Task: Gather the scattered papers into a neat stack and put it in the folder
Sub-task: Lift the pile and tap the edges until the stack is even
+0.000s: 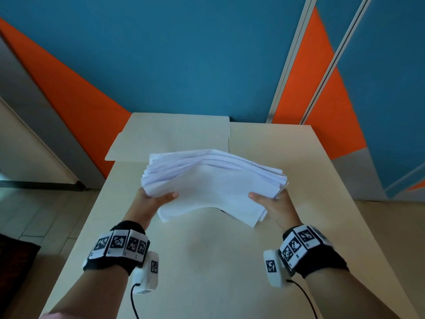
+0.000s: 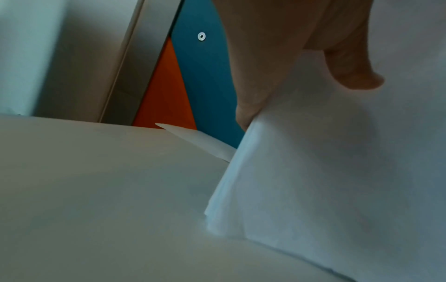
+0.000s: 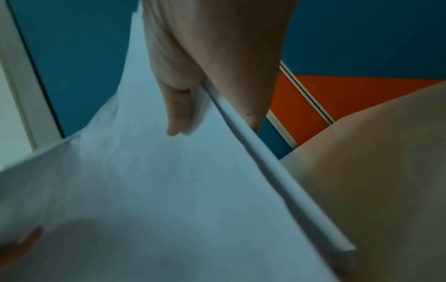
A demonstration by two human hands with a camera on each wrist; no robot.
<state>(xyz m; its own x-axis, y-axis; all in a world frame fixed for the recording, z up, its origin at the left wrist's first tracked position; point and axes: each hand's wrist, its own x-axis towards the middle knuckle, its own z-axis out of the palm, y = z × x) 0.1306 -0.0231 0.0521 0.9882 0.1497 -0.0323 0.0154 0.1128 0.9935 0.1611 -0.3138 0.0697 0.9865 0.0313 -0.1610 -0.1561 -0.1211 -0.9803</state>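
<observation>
A thick stack of white papers (image 1: 211, 183) is held up off the table, bowed upward in the middle with its far edges fanned. My left hand (image 1: 156, 199) grips its left side, thumb on top. My right hand (image 1: 269, 201) grips its right side the same way. An open beige folder (image 1: 174, 134) lies flat at the table's far end, beyond the stack. In the left wrist view the thumb (image 2: 350, 72) presses on the paper (image 2: 337, 171). In the right wrist view the thumb (image 3: 178, 110) lies on the stack (image 3: 169, 190), fingers hidden beneath.
The beige table (image 1: 207, 261) stretches toward me from under the stack. A blue and orange wall (image 1: 184, 54) stands right behind the table's far edge. Tiled floor (image 1: 34, 215) shows at the left.
</observation>
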